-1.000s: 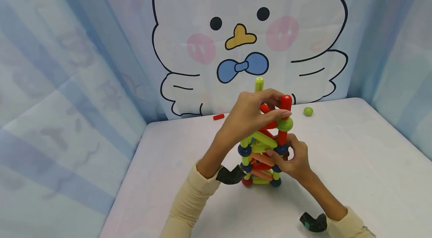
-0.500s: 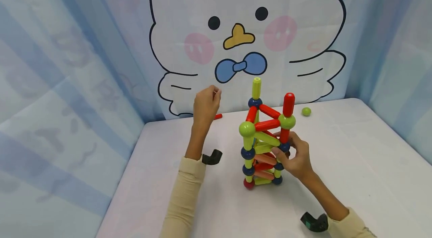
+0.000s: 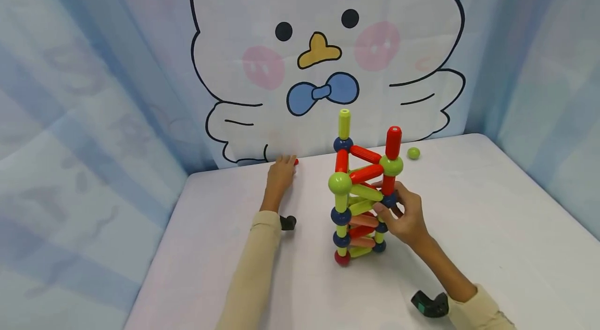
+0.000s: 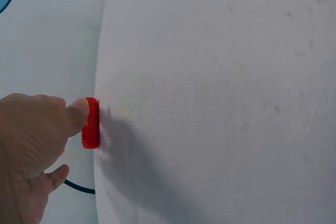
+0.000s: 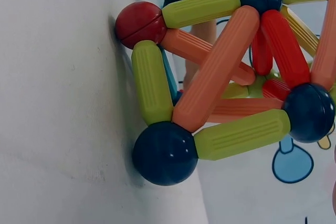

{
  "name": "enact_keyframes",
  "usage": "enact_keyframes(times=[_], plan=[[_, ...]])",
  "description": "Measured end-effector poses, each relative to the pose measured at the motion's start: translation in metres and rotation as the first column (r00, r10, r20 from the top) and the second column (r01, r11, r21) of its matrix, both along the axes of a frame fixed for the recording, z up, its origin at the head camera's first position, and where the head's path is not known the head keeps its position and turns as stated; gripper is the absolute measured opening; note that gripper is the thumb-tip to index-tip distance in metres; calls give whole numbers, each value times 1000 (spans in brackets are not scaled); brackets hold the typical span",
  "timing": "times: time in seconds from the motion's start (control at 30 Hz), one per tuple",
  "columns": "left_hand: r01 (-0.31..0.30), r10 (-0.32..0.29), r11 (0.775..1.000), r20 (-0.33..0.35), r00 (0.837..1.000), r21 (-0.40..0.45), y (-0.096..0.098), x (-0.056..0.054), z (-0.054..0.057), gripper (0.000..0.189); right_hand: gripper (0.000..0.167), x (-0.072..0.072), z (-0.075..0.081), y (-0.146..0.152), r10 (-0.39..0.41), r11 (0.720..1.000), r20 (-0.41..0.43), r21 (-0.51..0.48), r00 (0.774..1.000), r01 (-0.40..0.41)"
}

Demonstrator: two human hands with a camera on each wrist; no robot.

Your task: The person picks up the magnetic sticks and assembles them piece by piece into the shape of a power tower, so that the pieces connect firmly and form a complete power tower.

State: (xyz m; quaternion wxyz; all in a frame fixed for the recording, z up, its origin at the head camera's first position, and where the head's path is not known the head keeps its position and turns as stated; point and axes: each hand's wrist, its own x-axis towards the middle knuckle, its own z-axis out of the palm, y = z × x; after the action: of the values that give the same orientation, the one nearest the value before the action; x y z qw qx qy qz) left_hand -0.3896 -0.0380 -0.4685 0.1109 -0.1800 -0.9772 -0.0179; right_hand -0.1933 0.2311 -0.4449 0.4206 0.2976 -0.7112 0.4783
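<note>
At the table's back edge, my left hand [image 3: 280,176] pinches a short red magnetic stick [image 4: 91,132]. The thumb lies against it in the left wrist view; the fingertips behind are hidden. My right hand [image 3: 407,218] grips a tower of magnetic sticks and balls [image 3: 340,215] by a dark blue ball on its right side, thumb in front and other fingers mostly behind. The tower stands upright, with a yellow-green stick [image 3: 344,124] and a red stick [image 3: 393,142] rising from its top. A bare green ball [image 3: 339,183] sits at its near top corner.
A loose green ball [image 3: 413,153] lies near the back edge, right of the tower. The white-covered table [image 3: 469,215] meets a curtain [image 3: 253,127] printed with a cartoon bird. Each wrist wears a black device.
My left hand has left the tower's top, swung left and come down onto the red stick at the back edge. My right hand keeps hold of the tower. The view has turned slightly right.
</note>
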Motion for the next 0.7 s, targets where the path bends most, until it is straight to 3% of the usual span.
enact_keyframes(times=[0.1,0.3,0.53,0.63,0.7], plan=[[-46,45,999,-36,998,-25,-2,-2,-1,31,55,-2,1,-1,-9,1000,-20,24,1000,10],[-96,97,995,-84,992,22,0,2,-2,18,55,-4,3,-3,-10,999,-31,33,999,11],[-167,164,974,34,986,156,5,11,-1,28,55,-4,3,-1,4,999,-18,32,1000,-3],[-155,125,946,122,985,283,7,18,3,33,55,-3,3,1,1,1000,-27,29,1000,0],[-136,66,892,175,982,430,9,23,11,32,57,-2,3,3,-4,1000,-29,28,1000,5]])
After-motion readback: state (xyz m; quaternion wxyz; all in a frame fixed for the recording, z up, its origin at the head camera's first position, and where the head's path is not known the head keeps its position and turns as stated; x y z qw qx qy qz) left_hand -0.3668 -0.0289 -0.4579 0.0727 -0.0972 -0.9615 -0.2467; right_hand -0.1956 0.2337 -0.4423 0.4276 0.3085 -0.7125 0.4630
